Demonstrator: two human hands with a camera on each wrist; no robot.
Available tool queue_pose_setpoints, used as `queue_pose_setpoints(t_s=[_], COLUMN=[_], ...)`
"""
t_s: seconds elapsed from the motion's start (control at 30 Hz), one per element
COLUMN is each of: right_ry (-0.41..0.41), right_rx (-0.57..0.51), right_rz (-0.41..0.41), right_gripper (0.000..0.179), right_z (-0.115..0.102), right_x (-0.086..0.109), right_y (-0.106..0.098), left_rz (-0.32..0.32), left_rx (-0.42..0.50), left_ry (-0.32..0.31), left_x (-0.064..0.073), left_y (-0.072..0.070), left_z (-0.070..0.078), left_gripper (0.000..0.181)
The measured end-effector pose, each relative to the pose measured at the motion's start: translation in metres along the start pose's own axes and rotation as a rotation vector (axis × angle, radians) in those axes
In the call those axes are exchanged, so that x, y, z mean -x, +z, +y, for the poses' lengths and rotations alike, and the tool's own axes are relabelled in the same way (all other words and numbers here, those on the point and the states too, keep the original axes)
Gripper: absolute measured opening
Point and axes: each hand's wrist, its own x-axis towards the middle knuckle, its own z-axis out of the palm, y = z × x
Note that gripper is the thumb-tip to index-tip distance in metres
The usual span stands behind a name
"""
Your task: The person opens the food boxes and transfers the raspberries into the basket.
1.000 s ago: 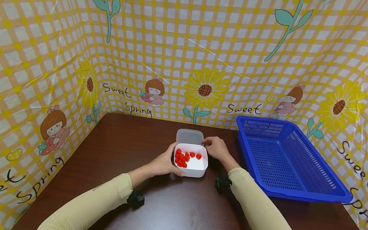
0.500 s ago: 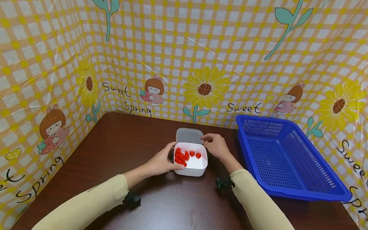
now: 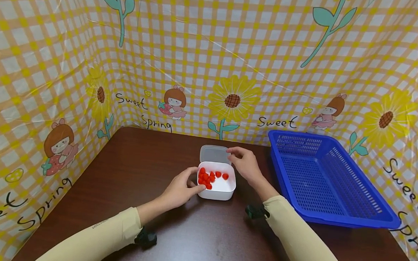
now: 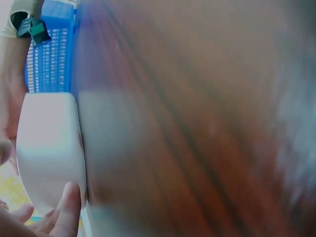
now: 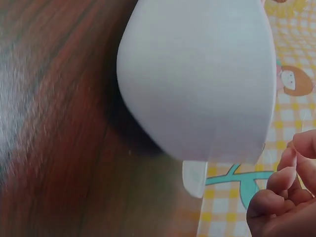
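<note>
A white box [image 3: 216, 194] stands on the table, with several small red berry-like pieces [image 3: 205, 177] inside, mostly gathered on its left. Directly behind it lies a translucent lid [image 3: 215, 154]. My left hand [image 3: 180, 187] is at the box's left side, thumb near the front corner and forefinger near the back one, fingers loosely spread. In the left wrist view a fingertip overlaps the lower part of the box [image 4: 52, 143]. My right hand [image 3: 244, 163] is over the lid's right edge; the right wrist view shows its fingers [image 5: 279, 185] loosely bent, nothing visible between them.
A blue perforated basket [image 3: 341, 220] stands on the right of the dark brown table [image 3: 134, 162]. A checked cloth [image 3: 197, 67] with sunflowers hangs behind and at both sides. Black devices [image 3: 146, 237] are worn at both wrists.
My left hand has loosened and drawn a little left from the box. My right hand has risen slightly away from the box's back corner. The box and lid stay in place.
</note>
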Motion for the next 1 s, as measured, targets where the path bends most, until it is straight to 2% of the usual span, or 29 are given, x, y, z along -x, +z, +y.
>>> queue_pose_setpoints(t_s=[0.23,0.4,0.53,0.83,1.0], right_ry=[0.019,0.022,0.018,0.031,0.024], right_rx=[-0.104,-0.143,-0.157,-0.167,-0.182], right_rz=[0.001,-0.019,-0.016,-0.018,-0.025], right_gripper=[0.025,0.024,0.023,0.023,0.024], right_z=[-0.007,-0.011,-0.013,-0.016,-0.020], right_x=[0.006,0.009,0.010,0.010,0.012], right_y=[0.005,0.009,0.012,0.017,0.019], left_rz=[0.052,0.080,0.115,0.220,0.248], left_rx=[-0.037,-0.020,-0.004,-0.044,-0.038], left_ry=[-0.018,-0.036,-0.034,-0.002,-0.006], left_x=[0.010,0.015,0.018,0.021,0.022], left_y=[0.003,0.005,0.006,0.010,0.012], left_z=[0.006,0.006,0.007,0.011,0.007], left_gripper=[0.062,0.054,0.046,0.033,0.030])
